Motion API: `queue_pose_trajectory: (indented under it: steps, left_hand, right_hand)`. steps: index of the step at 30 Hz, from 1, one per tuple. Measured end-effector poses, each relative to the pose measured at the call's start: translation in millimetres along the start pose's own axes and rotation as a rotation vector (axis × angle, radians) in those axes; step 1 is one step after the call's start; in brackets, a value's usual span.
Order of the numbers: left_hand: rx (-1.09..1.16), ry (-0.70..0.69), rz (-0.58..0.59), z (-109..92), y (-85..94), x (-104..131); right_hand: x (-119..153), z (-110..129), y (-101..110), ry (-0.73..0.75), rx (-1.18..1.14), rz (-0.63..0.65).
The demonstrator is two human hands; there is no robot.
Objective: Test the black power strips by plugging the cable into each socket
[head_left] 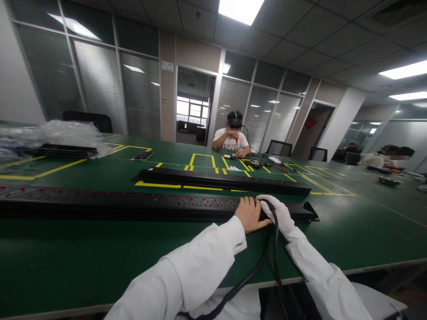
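A long black power strip [116, 206] with red buttons and a row of sockets lies across the green table [83, 253]. Near its right end, my bare left hand [250, 214] rests over the strip with its fingers bent around the top and the thumb pointing right. My right hand [278, 214], in a white glove, is closed around a black cable [275, 249] at the strip's top. That cable loops down over the table's front edge, beside another dark cable length. What lies between the two hands is partly hidden.
Behind lies a second black power strip [227, 179]. Plastic wrap [73, 131] sits at the left, near a phone [143, 155]. Across the table a person [231, 138] sits by tangled cables [256, 162]. More people are at the far right.
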State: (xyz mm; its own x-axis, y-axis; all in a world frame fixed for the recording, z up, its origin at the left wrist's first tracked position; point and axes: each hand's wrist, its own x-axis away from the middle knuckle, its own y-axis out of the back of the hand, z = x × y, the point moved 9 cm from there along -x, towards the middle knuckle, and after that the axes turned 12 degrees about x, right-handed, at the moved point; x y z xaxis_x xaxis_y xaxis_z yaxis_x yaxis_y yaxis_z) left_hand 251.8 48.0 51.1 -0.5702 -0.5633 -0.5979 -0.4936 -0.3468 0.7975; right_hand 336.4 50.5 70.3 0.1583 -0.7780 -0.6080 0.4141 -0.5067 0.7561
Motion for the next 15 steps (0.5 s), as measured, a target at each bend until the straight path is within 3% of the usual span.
queue_pose_trajectory:
  steps: [15]
  left_hand:
    - [0.011, 0.001, 0.004, -1.2, 1.9, 0.7]
  right_hand:
    - [-0.3, 3.8, 4.3, 0.008, 0.015, -0.031]
